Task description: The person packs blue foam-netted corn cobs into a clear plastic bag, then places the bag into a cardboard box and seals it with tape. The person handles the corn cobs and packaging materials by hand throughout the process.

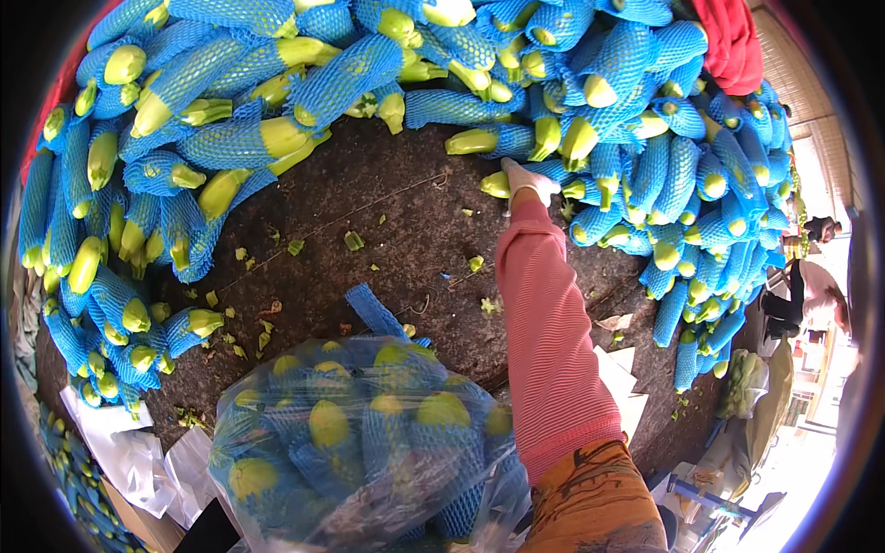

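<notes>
My right hand (531, 182), in a pale glove, is closed around a zucchini (495, 184) at the edge of the right-hand pile. Its pale green end sticks out to the left of my fingers, and the glove hides part of its blue foam net sleeve. Just above my hand, another netted zucchini (472, 142) lies with its bare end to the left. Before me stands a clear plastic bag (359, 442) filled with netted zucchini, ends upward. My left hand is out of view.
Netted zucchini heap up in a left pile (200, 138) and a right pile (664, 166). Green scraps (353, 240) and a blue net sleeve (375, 311) lie on the dark floor (415, 207). White plastic sheets (131, 470) are at lower left. Another person (816, 297) is at far right.
</notes>
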`<state>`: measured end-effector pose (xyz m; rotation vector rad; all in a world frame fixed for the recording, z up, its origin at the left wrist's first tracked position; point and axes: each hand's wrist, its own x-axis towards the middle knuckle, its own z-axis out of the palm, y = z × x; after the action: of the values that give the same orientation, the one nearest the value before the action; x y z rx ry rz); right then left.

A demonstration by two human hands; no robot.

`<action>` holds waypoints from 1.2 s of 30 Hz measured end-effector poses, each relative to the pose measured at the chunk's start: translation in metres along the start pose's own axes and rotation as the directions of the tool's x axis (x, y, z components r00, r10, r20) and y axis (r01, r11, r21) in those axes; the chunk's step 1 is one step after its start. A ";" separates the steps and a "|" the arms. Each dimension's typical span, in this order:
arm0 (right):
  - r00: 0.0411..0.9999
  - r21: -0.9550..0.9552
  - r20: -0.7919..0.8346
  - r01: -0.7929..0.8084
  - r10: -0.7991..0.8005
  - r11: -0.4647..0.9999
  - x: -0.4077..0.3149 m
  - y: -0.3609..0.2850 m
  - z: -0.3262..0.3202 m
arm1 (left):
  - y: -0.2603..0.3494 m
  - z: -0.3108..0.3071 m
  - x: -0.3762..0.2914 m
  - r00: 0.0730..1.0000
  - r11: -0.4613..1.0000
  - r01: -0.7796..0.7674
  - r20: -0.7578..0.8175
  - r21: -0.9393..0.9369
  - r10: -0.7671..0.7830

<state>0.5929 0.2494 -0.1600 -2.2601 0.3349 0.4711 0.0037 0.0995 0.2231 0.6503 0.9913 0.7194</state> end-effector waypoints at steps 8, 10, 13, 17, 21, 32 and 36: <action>0.713 0.343 0.700 -0.286 -0.040 0.895 -0.074 0.036 -0.163 | -0.003 0.008 -0.019 0.997 0.995 -0.075 0.012 -0.073 0.076; 0.406 0.370 0.888 -0.356 -0.215 0.858 -0.135 0.028 -0.245 | -0.004 0.006 -0.031 0.992 0.986 -0.114 0.036 -0.119 0.119; 0.017 0.446 0.894 -0.130 -0.447 0.886 -0.240 0.017 -0.352 | -0.001 -0.008 -0.045 0.925 0.971 -0.084 0.344 -0.225 0.160; 0.102 0.298 0.918 0.462 -0.384 0.835 -0.358 0.061 -0.424 | -0.003 -0.018 -0.074 0.966 0.966 -0.016 0.244 -0.258 0.081; -0.010 -0.126 0.991 0.207 0.131 0.970 -0.448 0.114 -0.377 | -0.010 -0.012 -0.086 0.951 0.938 -0.004 0.289 -0.347 0.111; 0.087 0.034 0.867 0.972 -0.491 0.232 -0.533 0.209 -0.204 | -0.010 -0.031 -0.093 0.944 0.956 -0.061 0.296 -0.286 0.149; -0.168 0.164 0.681 0.984 -0.712 -0.075 -0.535 0.185 -0.214 | -0.014 -0.009 -0.095 0.959 0.989 -0.051 0.269 -0.139 0.087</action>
<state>0.0912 0.0158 0.0851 -1.8372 -1.9571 0.3908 -0.0361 0.0178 0.2566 0.6517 0.6626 0.7270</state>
